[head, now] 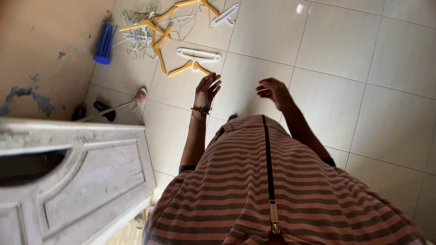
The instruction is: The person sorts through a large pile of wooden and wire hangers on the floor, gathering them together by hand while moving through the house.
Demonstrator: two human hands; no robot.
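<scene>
Glossy, smooth floor tiles (345, 50); yellow and white plastic hangers (190, 63) (some thin wire); striped cloth dress (236, 181).

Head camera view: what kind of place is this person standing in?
Probably a room in a home, perhaps a hallway or laundry corner. The floor is pale glossy tiles, clothes hangers lie scattered near a blue broom head, and a worn panelled door stands at the left. Both hands, left hand and right hand, are empty.
</scene>
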